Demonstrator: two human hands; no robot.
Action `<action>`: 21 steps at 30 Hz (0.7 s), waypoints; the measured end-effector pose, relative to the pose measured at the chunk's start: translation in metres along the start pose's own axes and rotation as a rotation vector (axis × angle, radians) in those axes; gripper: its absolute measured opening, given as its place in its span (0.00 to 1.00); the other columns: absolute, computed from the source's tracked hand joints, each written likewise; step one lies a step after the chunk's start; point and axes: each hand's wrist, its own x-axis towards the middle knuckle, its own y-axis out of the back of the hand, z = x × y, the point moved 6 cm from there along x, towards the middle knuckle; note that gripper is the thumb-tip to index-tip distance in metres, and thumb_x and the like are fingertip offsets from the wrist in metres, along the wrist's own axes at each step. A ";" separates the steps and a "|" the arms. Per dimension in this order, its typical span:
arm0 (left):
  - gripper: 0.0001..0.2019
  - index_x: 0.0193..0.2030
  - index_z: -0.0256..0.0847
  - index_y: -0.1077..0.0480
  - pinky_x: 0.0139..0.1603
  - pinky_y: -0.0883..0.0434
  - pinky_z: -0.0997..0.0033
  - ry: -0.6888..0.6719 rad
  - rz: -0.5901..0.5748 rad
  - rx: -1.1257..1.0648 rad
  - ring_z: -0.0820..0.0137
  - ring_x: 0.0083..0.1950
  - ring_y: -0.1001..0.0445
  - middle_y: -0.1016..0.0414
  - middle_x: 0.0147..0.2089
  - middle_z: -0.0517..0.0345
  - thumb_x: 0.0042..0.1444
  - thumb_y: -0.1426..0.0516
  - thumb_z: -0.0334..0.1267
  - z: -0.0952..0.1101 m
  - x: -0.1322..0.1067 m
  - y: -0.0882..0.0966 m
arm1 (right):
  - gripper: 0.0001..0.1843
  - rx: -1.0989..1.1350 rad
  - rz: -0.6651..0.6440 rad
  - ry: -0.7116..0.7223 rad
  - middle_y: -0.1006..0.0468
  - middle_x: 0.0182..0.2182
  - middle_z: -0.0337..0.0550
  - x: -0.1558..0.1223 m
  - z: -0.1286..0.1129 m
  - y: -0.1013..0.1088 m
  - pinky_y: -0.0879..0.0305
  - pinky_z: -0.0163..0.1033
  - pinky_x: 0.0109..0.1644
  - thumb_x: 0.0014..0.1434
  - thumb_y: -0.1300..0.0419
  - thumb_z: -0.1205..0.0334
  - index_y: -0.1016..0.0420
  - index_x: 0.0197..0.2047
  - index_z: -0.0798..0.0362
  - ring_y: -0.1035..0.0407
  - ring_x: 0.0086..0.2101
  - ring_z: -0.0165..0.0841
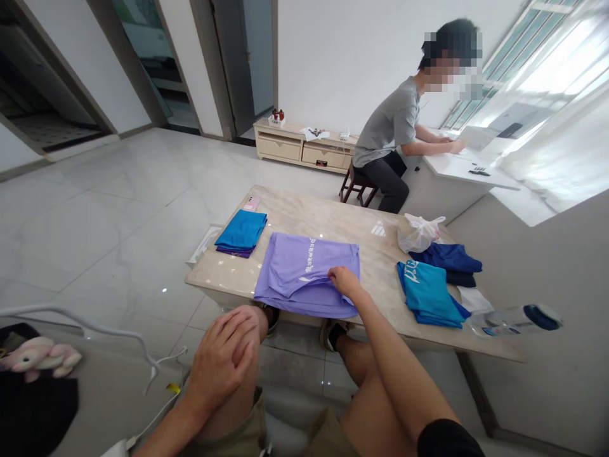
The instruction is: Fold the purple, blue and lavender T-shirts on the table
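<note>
A lavender T-shirt [314, 260] with white lettering lies partly folded on the low table in front of me. My right hand [345, 280] pinches the fabric at its right side, near the neckline. On my knee rests my left hand [226, 355], fingers stretched over it and holding nothing. Left of the shirt sits a small folded stack with a blue garment [242, 230] on top and purple cloth beneath. A folded teal garment [428, 292] with white print lies to the right, beside a dark blue folded garment [447, 257].
The marble-look table [228, 279] also bears a pink phone [251, 203], a white plastic bag [419, 233] and a clear bottle [514, 320] at the right. Beyond it, a person [390, 120] in grey sits on a stool at a white desk. A pink plush toy [42, 357] lies left.
</note>
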 end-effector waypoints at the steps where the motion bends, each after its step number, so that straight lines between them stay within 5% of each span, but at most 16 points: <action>1: 0.19 0.62 0.51 0.21 0.71 0.27 0.43 0.009 -0.009 0.009 0.51 0.70 0.26 0.19 0.66 0.52 0.69 0.45 0.40 0.001 0.001 -0.001 | 0.18 0.017 -0.040 0.011 0.15 0.57 0.48 -0.002 0.006 -0.003 0.32 0.38 0.63 0.69 0.38 0.68 0.14 0.58 0.48 0.22 0.59 0.39; 4: 0.19 0.62 0.52 0.22 0.71 0.28 0.42 -0.016 -0.001 0.050 0.50 0.70 0.26 0.19 0.66 0.52 0.69 0.45 0.40 0.010 0.003 -0.002 | 0.14 0.069 -0.197 0.009 0.11 0.42 0.43 -0.014 0.028 -0.015 0.27 0.35 0.54 0.58 0.31 0.73 0.10 0.44 0.49 0.17 0.45 0.37; 6: 0.18 0.62 0.51 0.22 0.70 0.28 0.41 -0.057 0.019 0.091 0.49 0.69 0.25 0.18 0.66 0.52 0.68 0.44 0.40 0.018 0.004 -0.004 | 0.14 0.097 -0.234 -0.007 0.11 0.39 0.41 -0.025 0.046 -0.017 0.26 0.34 0.51 0.57 0.30 0.72 0.09 0.44 0.49 0.16 0.42 0.36; 10: 0.17 0.60 0.50 0.21 0.70 0.32 0.37 -0.121 -0.023 0.188 0.47 0.68 0.25 0.18 0.64 0.50 0.67 0.43 0.36 0.039 0.011 -0.015 | 0.20 0.088 -0.089 -0.087 0.14 0.55 0.55 -0.036 0.083 -0.001 0.27 0.38 0.60 0.69 0.39 0.68 0.15 0.61 0.54 0.19 0.55 0.41; 13: 0.19 0.56 0.51 0.20 0.65 0.28 0.42 -0.172 -0.198 0.174 0.50 0.60 0.21 0.16 0.58 0.50 0.64 0.45 0.29 0.066 0.031 -0.036 | 0.25 0.058 -0.004 -0.172 0.18 0.60 0.64 -0.042 0.104 0.008 0.29 0.45 0.64 0.71 0.44 0.69 0.23 0.69 0.59 0.22 0.60 0.46; 17: 0.15 0.46 0.50 0.20 0.47 0.24 0.59 -0.116 -0.440 -0.017 0.58 0.45 0.18 0.16 0.46 0.52 0.71 0.48 0.32 0.115 0.088 -0.085 | 0.24 0.079 0.031 -0.271 0.18 0.58 0.67 -0.050 0.120 0.005 0.29 0.50 0.63 0.68 0.44 0.71 0.21 0.65 0.59 0.24 0.62 0.52; 21: 0.14 0.49 0.48 0.18 0.50 0.25 0.61 -0.076 -0.666 -0.148 0.57 0.52 0.16 0.14 0.49 0.51 0.71 0.47 0.33 0.166 0.154 -0.167 | 0.24 0.182 0.109 -0.361 0.17 0.57 0.64 -0.058 0.128 0.009 0.29 0.46 0.59 0.71 0.47 0.69 0.23 0.66 0.56 0.23 0.60 0.50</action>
